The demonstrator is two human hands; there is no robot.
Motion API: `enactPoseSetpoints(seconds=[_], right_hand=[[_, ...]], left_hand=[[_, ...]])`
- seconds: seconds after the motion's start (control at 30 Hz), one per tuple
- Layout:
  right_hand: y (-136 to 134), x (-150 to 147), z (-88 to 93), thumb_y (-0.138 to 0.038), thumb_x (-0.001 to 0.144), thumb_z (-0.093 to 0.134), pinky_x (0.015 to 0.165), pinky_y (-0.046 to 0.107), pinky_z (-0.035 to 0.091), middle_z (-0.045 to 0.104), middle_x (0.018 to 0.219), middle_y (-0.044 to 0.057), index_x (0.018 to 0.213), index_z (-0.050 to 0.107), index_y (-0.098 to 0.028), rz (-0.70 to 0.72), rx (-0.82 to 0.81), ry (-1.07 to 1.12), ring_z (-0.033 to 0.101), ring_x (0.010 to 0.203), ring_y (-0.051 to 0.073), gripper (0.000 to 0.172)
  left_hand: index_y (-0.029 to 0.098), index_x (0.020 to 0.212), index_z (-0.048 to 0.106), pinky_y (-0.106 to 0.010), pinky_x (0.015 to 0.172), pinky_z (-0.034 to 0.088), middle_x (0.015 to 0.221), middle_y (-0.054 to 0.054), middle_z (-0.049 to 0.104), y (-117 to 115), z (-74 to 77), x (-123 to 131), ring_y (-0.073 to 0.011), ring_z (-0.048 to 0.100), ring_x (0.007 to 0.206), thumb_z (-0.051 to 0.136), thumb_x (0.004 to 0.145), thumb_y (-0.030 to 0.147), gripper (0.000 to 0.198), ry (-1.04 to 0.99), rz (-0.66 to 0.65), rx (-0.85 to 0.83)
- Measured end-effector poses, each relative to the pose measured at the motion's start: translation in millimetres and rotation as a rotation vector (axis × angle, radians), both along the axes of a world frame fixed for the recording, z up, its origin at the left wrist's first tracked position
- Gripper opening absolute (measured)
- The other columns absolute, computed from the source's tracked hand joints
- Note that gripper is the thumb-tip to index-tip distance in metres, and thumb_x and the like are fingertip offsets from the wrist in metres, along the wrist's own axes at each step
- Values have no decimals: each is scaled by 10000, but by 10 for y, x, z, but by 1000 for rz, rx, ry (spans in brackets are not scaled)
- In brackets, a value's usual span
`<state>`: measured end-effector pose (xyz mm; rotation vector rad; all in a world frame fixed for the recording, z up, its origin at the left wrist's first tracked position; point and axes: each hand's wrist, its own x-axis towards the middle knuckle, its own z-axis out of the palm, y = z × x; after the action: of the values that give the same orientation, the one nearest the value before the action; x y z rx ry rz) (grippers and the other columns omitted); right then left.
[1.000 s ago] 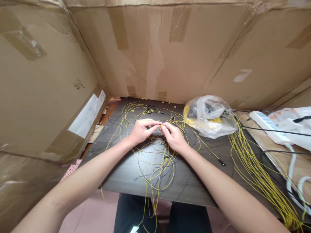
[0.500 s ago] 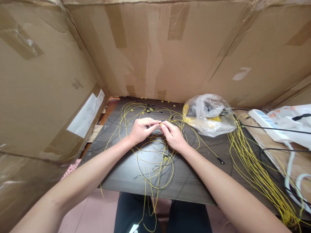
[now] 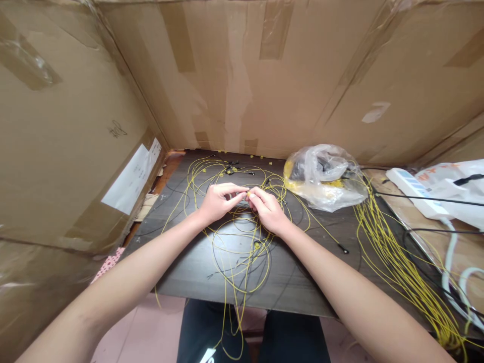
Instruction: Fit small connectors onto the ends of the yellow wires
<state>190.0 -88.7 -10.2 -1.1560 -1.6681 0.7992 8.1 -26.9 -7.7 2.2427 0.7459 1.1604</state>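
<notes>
Frame centre: left hand [image 3: 216, 202] and right hand [image 3: 265, 208] meet fingertip to fingertip, both pinching a small yellow connector [image 3: 248, 192] on a yellow wire [image 3: 242, 252] coiled over the dark tabletop [image 3: 310, 282]. Clear plastic bag [image 3: 325, 174] upper right; white power strip [image 3: 414, 194] far right.

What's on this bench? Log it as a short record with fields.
Left hand: pinches small yellow plastic piece at fingertips
Right hand: pinches the same piece from the opposite side
Under hands: loose coil of thin yellow wires on dark wood-grain table
Right of hands: crumpled clear plastic bag, bundle of long yellow wires, white power strip
Surroundings: taped brown cardboard walls
</notes>
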Motion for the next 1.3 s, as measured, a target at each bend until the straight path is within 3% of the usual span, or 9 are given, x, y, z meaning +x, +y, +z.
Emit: enactPoseSetpoints(seconds=[0.4,0.73,1.0,1.3], right_hand=[[-25,-14,59,-378,981,437,685,294,388,526,709,-4,780,496,-227,-35,25,-42,495,682,167,258],[-26,-13,61,-366,991,458,684,290,397,567,727,1,807,544,-211,-19,65,-28,514,674,159,255],[-6,14,-6,-456,999,469,618,281,371,520,696,-12,836,574,-212,9,-5,20,474,635,152,312],[21,7,-26,-443,985,462,631,283,375,536,696,-13,832,568,-210,5,-27,31,481,638,151,298]], left_hand=[[200,971,818,-218,547,489,871,-51,793,-28,37,13,-112,646,630,718,888,283,154,-50,-7,-65],[196,990,819,-234,611,523,911,-64,803,2,20,-1,-144,715,734,703,907,269,161,-60,-35,-75],[190,996,824,-238,606,505,878,-68,800,1,16,1,-137,694,697,689,917,273,177,-47,-36,-30],[176,1000,817,-229,598,503,893,-65,802,-31,37,12,-130,688,687,677,915,259,183,-7,-3,-28]])
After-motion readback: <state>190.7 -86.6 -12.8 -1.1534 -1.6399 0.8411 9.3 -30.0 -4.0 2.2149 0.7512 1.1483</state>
